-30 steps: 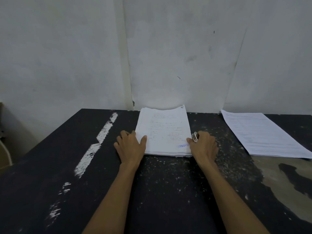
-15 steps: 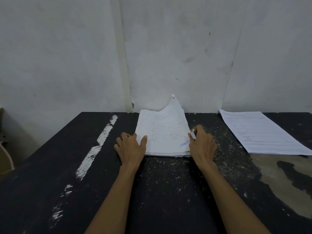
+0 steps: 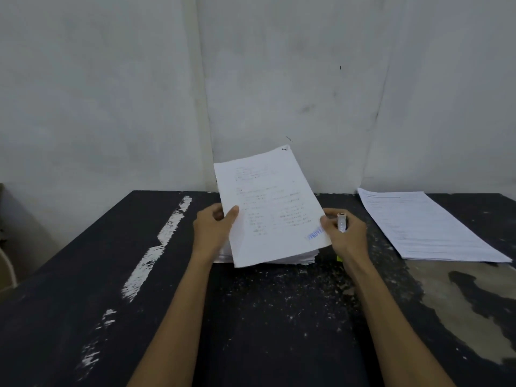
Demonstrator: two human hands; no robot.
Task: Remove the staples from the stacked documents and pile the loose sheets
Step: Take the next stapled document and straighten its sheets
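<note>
A stapled white document with faint writing and a blue stamp is tilted up off the stack of documents on the black table. A dark staple shows at its far right corner. My left hand grips the document's left edge, thumb on top. My right hand curls round a small metal staple remover, and its thumb touches the document's right edge near the stamp.
A pile of loose printed sheets lies at the right of the table. A grey wall stands right behind the table's far edge. White paint streaks mark the table on the left, and a worn patch on the right.
The top document has come up off the stack and now tilts toward me. My left hand went from resting flat beside the stack to gripping the document's edge.
</note>
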